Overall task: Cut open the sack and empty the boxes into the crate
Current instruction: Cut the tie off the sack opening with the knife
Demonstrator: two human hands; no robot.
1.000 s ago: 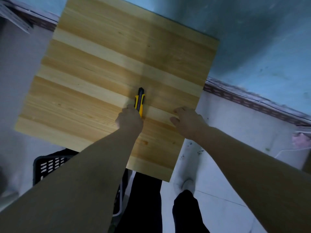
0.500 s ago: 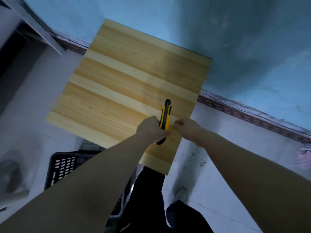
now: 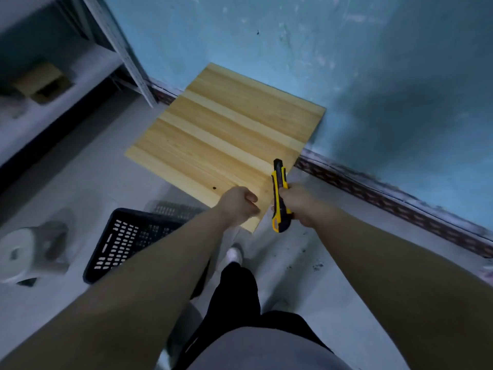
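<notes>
A yellow and black utility knife [image 3: 278, 194] stands nearly upright in the grip of my right hand [image 3: 300, 206], just off the near right corner of the wooden tabletop [image 3: 221, 134]. No blade shows at its tip. My left hand [image 3: 237, 206] is curled into a loose fist over that same corner and holds nothing. The black slotted plastic crate [image 3: 125, 244] sits on the floor below the table's near edge, to the left of my legs. No sack is in view.
A blue wall [image 3: 373, 76] runs behind the table, with a dark patterned skirting [image 3: 400, 206] along the floor. A metal shelf unit [image 3: 125, 52] at the upper left carries a blurred brown box [image 3: 40, 82]. A white roll-like object [image 3: 18, 256] lies on the grey floor at left.
The knife has passed from my left hand to my right hand and now stands off the table. My head has pulled back, so the table looks smaller and the crate shows more.
</notes>
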